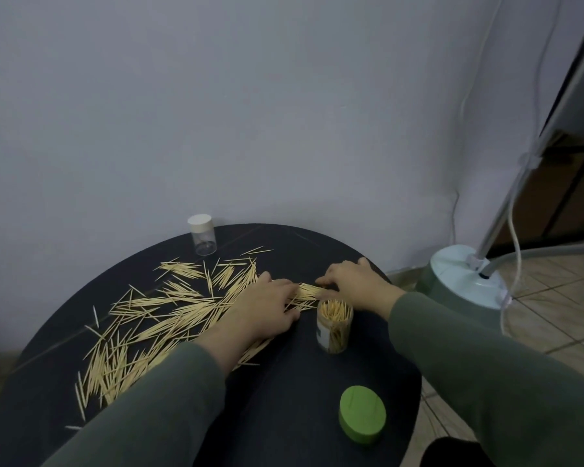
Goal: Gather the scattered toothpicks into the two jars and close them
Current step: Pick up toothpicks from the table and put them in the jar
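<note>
Looking down, I see a round black table (317, 382) strewn with pale wooden toothpicks (149, 318) across its left half. My left hand (263, 310) lies flat on them, fingers straight and close together. My right hand (351, 281) curls its fingers onto a small bundle of toothpicks (309, 291) between both hands. An open clear jar (334, 326), packed with picks, stands just beside it. A green round lid (362, 416) lies nearer me; a white-capped clear jar (202, 234) stands at the far edge.
</note>
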Available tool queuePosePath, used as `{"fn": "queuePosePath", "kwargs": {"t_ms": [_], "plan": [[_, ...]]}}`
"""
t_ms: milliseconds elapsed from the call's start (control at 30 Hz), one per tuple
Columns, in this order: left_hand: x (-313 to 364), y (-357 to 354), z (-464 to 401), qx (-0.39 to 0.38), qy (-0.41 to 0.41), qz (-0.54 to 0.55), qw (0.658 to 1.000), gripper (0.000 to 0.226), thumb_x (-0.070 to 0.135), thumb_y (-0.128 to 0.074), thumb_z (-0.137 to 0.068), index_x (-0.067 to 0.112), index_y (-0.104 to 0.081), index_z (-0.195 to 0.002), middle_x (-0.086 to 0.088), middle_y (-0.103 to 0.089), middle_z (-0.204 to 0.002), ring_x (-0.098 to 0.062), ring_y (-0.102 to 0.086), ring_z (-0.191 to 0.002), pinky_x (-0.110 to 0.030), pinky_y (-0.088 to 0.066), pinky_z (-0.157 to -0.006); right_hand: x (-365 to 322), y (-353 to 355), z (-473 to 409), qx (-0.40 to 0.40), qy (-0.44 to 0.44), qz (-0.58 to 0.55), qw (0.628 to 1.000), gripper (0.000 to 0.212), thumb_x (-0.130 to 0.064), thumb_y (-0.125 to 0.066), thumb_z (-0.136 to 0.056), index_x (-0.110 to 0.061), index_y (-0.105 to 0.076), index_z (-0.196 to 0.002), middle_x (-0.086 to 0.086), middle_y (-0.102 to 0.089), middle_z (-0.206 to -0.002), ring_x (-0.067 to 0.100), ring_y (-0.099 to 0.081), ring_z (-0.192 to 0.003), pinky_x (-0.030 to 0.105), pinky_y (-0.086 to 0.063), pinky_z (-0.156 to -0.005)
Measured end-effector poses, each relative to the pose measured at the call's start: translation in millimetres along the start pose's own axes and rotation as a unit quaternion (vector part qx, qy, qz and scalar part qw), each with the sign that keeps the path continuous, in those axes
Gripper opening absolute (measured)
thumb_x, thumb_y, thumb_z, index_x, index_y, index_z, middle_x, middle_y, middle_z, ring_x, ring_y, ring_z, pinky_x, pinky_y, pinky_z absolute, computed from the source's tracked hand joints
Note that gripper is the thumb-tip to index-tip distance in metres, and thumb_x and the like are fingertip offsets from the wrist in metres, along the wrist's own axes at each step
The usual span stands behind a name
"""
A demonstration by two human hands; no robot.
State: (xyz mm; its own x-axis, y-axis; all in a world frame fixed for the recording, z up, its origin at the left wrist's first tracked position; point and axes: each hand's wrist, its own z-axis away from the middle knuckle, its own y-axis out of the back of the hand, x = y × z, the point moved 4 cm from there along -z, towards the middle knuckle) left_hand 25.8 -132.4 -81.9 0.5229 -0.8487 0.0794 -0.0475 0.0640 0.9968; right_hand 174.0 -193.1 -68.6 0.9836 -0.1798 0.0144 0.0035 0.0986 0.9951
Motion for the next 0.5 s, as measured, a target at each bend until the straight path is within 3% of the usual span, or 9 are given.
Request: {"fn": "queuePosePath", "kwargs": {"t_ms": [200,400,500], "plan": [[-1.4,2.0,1.2,0.013,-0.004,-0.022,1.000,0.054,0.046,-0.049,-0.094,0.025,-0.039,-0.144,0.004,-0.041,-0.143,-0.017,-0.035,-0.125,-0.035,-0.038,-0.105,-10.2,1.3,-2.4,-0.020,0.013,0.020,1.000,0.042,-0.046,-0.049,-0.096,-0.032,-0.052,-0.136,-0.003,-0.050,-0.135,0.021,-0.045,-0.124,0.046,-0.024,-0.105],[-3.1,-0.6,-0.2,0.006,-0.026,-0.022,0.999,0.056,0.037,-0.048,-0.096,0.029,-0.031,-0.148,0.008,-0.020,-0.158,-0.018,-0.028,-0.131,-0.038,-0.035,-0.108,-8.3,3.6,-1.1,0.004,0.012,0.016,1.000,0.035,-0.044,-0.051,-0.095,-0.032,-0.061,-0.127,-0.008,-0.057,-0.129,0.017,-0.049,-0.120,0.041,-0.024,-0.101],[-2.7,-1.5,-0.4,0.002,-0.031,-0.016,0.999,0.052,0.035,-0.045,-0.097,0.029,-0.033,-0.147,0.010,-0.033,-0.152,-0.015,-0.034,-0.122,-0.034,-0.038,-0.102,-6.3,3.7,0.2,0.017,0.006,0.027,0.999,0.034,-0.045,-0.051,-0.095,-0.034,-0.062,-0.125,-0.010,-0.060,-0.126,0.016,-0.050,-0.118,0.040,-0.025,-0.098]]}}
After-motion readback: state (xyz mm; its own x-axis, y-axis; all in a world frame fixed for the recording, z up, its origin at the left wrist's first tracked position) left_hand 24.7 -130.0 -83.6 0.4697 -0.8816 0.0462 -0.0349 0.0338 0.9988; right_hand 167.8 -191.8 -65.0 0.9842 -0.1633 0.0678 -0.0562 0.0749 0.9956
